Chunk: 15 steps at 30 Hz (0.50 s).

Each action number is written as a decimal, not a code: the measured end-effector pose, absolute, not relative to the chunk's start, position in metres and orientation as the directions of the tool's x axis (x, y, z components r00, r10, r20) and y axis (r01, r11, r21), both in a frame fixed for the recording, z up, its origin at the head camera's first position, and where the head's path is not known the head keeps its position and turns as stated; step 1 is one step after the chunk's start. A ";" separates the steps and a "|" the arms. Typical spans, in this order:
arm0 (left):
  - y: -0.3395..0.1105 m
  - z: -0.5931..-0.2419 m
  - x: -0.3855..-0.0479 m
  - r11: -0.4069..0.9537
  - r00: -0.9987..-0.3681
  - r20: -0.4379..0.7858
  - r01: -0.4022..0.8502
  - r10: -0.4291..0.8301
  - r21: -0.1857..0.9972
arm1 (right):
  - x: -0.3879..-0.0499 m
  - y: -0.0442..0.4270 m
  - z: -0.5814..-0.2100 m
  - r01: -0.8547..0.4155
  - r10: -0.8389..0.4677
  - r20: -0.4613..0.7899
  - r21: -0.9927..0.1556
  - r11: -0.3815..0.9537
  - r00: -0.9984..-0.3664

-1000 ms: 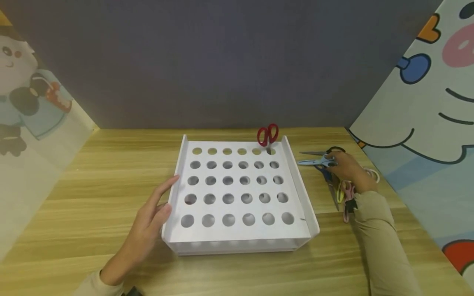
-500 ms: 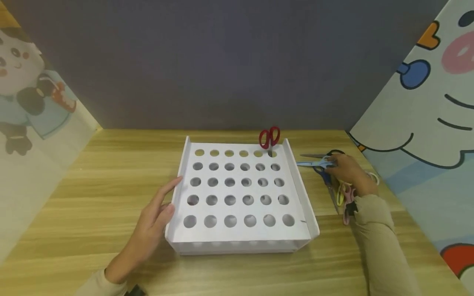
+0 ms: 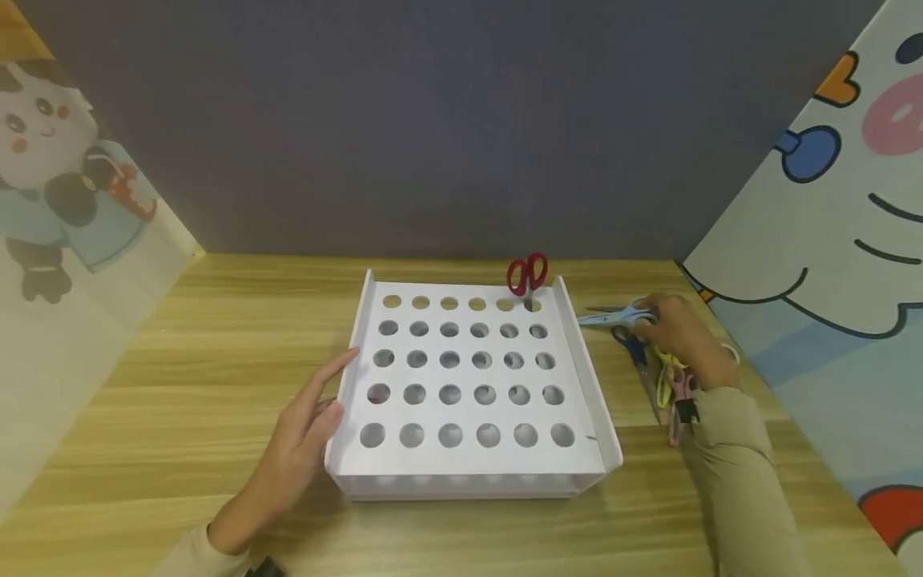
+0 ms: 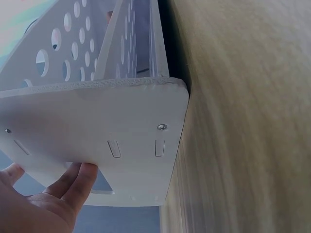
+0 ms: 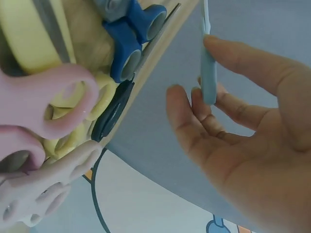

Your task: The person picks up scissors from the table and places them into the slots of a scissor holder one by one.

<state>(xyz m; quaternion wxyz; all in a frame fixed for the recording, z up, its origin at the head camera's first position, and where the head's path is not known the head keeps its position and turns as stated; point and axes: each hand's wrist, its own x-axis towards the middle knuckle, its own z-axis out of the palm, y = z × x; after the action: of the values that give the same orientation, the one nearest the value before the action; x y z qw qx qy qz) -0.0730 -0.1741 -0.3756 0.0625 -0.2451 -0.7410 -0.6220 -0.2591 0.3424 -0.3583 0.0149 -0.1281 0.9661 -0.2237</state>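
Observation:
In the head view, my left hand (image 3: 292, 449) is at the left side of the white holed rack (image 3: 469, 459), its index finger extended along the edge. The left wrist view shows two fingers of this hand (image 4: 53, 201) hooked into a cutout in the side panel (image 4: 87, 116). Right of the rack, my right hand (image 3: 685, 336) pinches light blue scissors (image 3: 606, 319) by the handles, blades towards the rack. Edge-on in the right wrist view, the scissors (image 5: 209, 80) sit between thumb and fingers. Red-handled scissors (image 3: 518, 278) stand in the rack's back right hole.
Several scissors lie right of the rack: dark blue (image 3: 634, 346), yellow (image 3: 663, 383) and pink (image 3: 679, 383), with a white handle (image 5: 43, 191) among them. A grey panel (image 3: 447, 128) rises behind the wooden table (image 3: 216, 369); cartoon-printed panels flank it.
My right hand has lifted the light blue scissors slightly off the others, and their handles have tilted. My left hand stays at the rack. The head view has shifted a little.

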 end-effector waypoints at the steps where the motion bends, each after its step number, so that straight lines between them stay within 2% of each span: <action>1: -0.174 -0.376 -0.073 0.108 -0.873 0.396 0.439 0.284 0.892 | -0.259 0.342 -0.358 -0.244 -0.253 0.039 -0.434 0.867 -0.967; 6: -0.173 -0.379 -0.072 0.109 -0.873 0.394 0.438 0.286 0.892 | -0.255 0.339 -0.358 -0.289 -0.273 0.101 -0.450 0.845 -0.957; 8: -0.172 -0.380 -0.071 0.103 -0.870 0.398 0.442 0.291 0.891 | -0.254 0.339 -0.358 -0.333 -0.286 0.171 -0.446 0.831 -0.943; 13: -0.171 -0.378 -0.072 0.117 -0.862 0.421 0.467 0.281 0.877 | -0.256 0.334 -0.352 -0.455 -0.312 0.401 -0.338 0.824 -0.862; 15: -0.171 -0.376 -0.074 0.123 -0.859 0.430 0.476 0.278 0.871 | -0.257 0.331 -0.348 -0.471 -0.318 0.440 -0.298 0.830 -0.840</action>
<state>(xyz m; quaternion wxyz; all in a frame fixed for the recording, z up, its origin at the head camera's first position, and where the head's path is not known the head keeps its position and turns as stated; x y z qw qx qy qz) -0.0738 -0.1710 -0.3761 0.0810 -0.2531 -0.7450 -0.6118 -0.2568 0.3312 -0.3475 -0.1897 -0.2102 0.9377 -0.2014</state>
